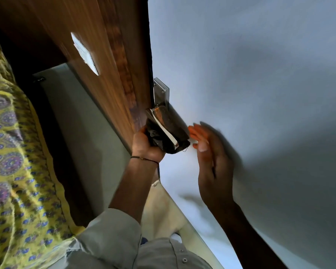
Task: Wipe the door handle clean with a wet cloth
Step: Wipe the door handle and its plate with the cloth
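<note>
A metal lever door handle [164,126] juts from the edge of a brown wooden door [97,35], below its steel backplate [160,92]. A dark cloth [174,131] is wrapped around the lever. My left hand [144,144] grips the bunched cloth against the handle from the door side. My right hand [211,152] hovers just right of the cloth's end, fingers spread and blurred, holding nothing.
A pale grey wall [260,65] fills the right side. A yellow patterned fabric [14,162] hangs at the left. A light floor strip [81,123] runs beside the door. My grey shirt [124,249] shows at the bottom.
</note>
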Action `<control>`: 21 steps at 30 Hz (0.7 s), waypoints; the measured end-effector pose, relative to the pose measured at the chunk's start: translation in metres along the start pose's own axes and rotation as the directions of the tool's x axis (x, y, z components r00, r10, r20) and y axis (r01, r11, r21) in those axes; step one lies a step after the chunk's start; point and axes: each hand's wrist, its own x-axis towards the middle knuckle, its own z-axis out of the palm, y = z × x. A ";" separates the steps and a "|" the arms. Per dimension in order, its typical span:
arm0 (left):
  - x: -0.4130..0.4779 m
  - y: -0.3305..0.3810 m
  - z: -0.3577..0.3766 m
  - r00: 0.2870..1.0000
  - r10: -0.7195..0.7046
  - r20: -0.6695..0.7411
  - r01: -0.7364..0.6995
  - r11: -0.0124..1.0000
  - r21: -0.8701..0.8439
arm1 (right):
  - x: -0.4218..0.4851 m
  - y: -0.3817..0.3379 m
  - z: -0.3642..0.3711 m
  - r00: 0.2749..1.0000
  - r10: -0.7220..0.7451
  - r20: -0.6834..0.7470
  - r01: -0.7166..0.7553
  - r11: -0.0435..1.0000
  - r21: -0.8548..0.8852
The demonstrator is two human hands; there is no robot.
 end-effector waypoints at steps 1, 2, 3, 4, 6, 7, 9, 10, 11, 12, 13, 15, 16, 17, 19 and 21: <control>-0.002 -0.002 0.001 1.000 -0.007 0.018 0.007 1.000 0.012 | 0.001 0.000 0.001 1.000 0.000 0.006 0.000 1.000 0.011; -0.004 -0.006 0.000 0.999 -0.019 0.031 0.018 1.000 0.019 | 0.003 -0.001 0.002 1.000 0.005 0.007 -0.005 1.000 0.024; -0.005 -0.009 0.000 0.997 -0.041 0.061 0.040 0.999 0.018 | 0.004 -0.001 0.003 1.000 0.013 0.004 -0.014 0.999 0.039; -0.005 -0.013 -0.001 0.994 -0.062 0.092 0.062 0.998 0.005 | 0.004 -0.001 0.003 1.000 0.018 0.001 -0.018 0.998 0.056; -0.008 -0.018 -0.003 0.988 -0.088 0.127 0.096 0.994 -0.058 | 0.005 -0.002 0.004 1.000 0.022 -0.005 -0.022 0.997 0.071; -0.008 -0.021 -0.005 0.987 -0.096 0.126 0.105 0.992 -0.068 | 0.006 -0.003 0.007 1.000 0.024 -0.010 -0.023 0.997 0.069; -0.012 -0.024 -0.008 0.989 -0.101 0.112 0.110 0.991 -0.082 | 0.009 -0.005 0.011 0.999 0.025 -0.022 -0.024 0.998 0.057; -0.015 -0.024 -0.009 0.990 -0.092 0.103 0.103 0.989 -0.105 | 0.009 -0.005 0.014 0.999 0.031 -0.022 -0.030 0.999 0.039; -0.016 -0.023 -0.009 0.993 -0.079 0.086 0.090 0.987 -0.131 | 0.010 -0.006 0.016 0.999 0.046 -0.012 -0.046 0.999 0.015; -0.015 -0.020 -0.008 0.996 -0.065 0.063 0.073 0.987 -0.143 | 0.011 -0.005 0.018 0.998 0.067 0.004 -0.067 0.998 -0.015; -0.012 -0.016 -0.006 0.998 -0.048 0.033 0.052 0.987 -0.151 | 0.011 -0.005 0.022 0.995 0.093 0.023 -0.092 0.995 -0.050; -0.006 -0.006 -0.004 1.000 -0.020 -0.014 0.017 0.988 -0.156 | 0.011 -0.002 0.030 0.989 0.142 0.049 -0.134 0.981 -0.137; -0.003 -0.001 -0.002 1.000 -0.014 -0.018 0.011 0.989 -0.146 | 0.010 -0.002 0.036 0.986 0.160 0.057 -0.147 0.973 -0.178; 0.001 0.004 -0.001 1.000 -0.012 -0.015 0.010 0.992 -0.127 | 0.009 -0.003 0.040 0.982 0.180 0.065 -0.163 0.964 -0.211; 0.005 0.013 0.000 1.000 -0.015 0.005 0.016 0.997 -0.082 | 0.008 -0.008 0.047 0.969 0.231 0.090 -0.201 0.944 -0.261; 0.006 0.017 0.003 1.000 0.003 0.019 -0.003 1.000 -0.023 | 0.007 -0.013 0.046 0.954 0.281 0.104 -0.239 0.922 -0.304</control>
